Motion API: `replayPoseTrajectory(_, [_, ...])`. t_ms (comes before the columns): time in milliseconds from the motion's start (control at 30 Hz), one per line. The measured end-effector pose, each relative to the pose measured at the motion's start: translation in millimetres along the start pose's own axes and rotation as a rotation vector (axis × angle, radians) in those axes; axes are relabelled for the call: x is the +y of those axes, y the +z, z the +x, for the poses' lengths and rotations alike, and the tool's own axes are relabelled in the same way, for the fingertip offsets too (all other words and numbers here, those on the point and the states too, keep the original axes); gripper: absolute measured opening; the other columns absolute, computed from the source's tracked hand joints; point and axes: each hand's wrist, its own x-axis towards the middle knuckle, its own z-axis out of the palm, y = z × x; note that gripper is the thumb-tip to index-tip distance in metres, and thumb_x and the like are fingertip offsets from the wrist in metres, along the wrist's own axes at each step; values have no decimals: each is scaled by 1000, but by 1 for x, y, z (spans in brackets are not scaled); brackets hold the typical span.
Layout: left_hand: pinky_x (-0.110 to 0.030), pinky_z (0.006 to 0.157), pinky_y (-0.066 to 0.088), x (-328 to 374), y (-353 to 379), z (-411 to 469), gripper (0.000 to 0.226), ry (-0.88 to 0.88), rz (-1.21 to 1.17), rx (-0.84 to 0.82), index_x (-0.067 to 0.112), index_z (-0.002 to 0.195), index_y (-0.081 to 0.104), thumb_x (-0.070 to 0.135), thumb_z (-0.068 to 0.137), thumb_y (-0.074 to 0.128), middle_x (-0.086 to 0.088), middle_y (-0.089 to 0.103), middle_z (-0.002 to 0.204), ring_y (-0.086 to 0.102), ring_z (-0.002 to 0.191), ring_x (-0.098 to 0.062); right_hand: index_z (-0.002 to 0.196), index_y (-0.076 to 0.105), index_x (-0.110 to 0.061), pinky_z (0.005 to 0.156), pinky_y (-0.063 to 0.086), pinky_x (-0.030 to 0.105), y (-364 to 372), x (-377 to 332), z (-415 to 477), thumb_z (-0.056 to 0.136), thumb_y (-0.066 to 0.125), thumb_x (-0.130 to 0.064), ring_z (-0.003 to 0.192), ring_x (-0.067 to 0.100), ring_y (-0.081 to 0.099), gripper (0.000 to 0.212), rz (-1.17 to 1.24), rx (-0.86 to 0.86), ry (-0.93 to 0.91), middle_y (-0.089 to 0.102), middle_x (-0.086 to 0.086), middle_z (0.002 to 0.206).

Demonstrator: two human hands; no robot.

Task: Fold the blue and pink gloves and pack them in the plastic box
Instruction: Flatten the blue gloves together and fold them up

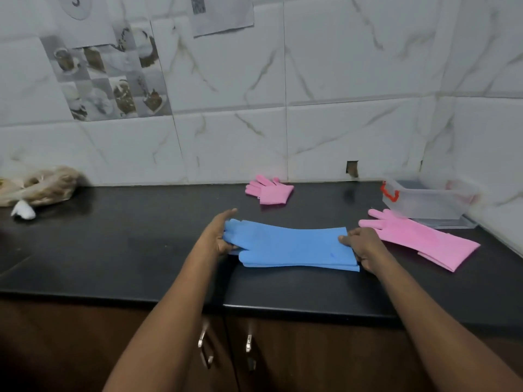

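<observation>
Two blue gloves lie stacked and stretched flat on the black counter, fingers pointing left. My left hand grips the finger end. My right hand grips the cuff end. To the right lie long pink gloves, flat, fingers toward the middle. A folded pink glove rests near the back wall. The clear plastic box with a red latch stands open in the back right corner.
A plastic bag with brownish contents and a white scrap sit at the far left of the counter. Tiled walls close the back and right side. Cabinet doors with metal handles are below the counter edge.
</observation>
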Motion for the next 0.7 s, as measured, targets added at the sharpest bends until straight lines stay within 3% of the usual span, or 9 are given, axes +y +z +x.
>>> replayPoseTrajectory(67, [-47, 72, 60, 6, -3, 0, 32, 35, 169, 78, 1, 99, 66, 27, 84, 74, -17, 73, 84, 72, 72, -30, 88, 58, 5, 72, 53, 39, 3, 3, 2, 90, 65, -8, 79, 29, 64, 15, -46, 42, -27, 65, 31, 101])
replayPoseTrajectory(133, [-49, 83, 58, 6, -3, 5, 34, 65, 312, 143, -4, 113, 62, 9, 83, 74, -20, 70, 105, 69, 91, -32, 94, 57, 8, 85, 53, 47, 4, 5, 2, 93, 62, -11, 88, 35, 64, 19, -52, 59, -44, 65, 30, 108])
replayPoseTrajectory(233, [-50, 96, 53, 4, -3, 16, 25, 133, 407, 174, -9, 111, 63, 0, 87, 66, -23, 67, 117, 67, 104, -34, 102, 58, 4, 94, 51, 55, 7, 6, 0, 95, 58, -14, 105, 44, 62, 19, -52, 68, -62, 65, 27, 110])
replayPoseTrajectory(367, [-50, 96, 52, -1, -3, 22, 27, 107, 426, 152, -6, 119, 63, 1, 93, 59, -21, 67, 120, 65, 111, -33, 100, 57, -1, 93, 52, 55, 8, 7, 1, 96, 56, -16, 107, 44, 61, 15, -48, 86, -73, 65, 25, 110])
replayPoseTrajectory(500, [-45, 71, 56, -9, -5, 20, 30, 107, 336, 128, -6, 118, 62, 3, 90, 65, -18, 69, 108, 68, 94, -30, 100, 58, 4, 92, 53, 53, 5, 9, 2, 93, 57, -12, 104, 44, 63, 18, -21, 84, -45, 64, 27, 110])
replayPoseTrajectory(600, [-42, 57, 54, -8, -6, 20, 33, 99, 332, 145, -6, 116, 62, 2, 85, 71, -16, 69, 97, 67, 79, -26, 82, 55, 1, 67, 45, 38, 4, 9, -5, 85, 62, -6, 74, 29, 56, 10, -22, 86, -51, 60, 23, 86])
replayPoseTrajectory(700, [-42, 57, 54, -6, -4, 22, 40, 105, 380, 190, -8, 119, 60, -1, 82, 73, -19, 68, 110, 67, 84, -27, 76, 55, -6, 61, 39, 33, 2, 7, -11, 79, 66, -1, 68, 22, 50, 13, -16, 106, -64, 53, 12, 76])
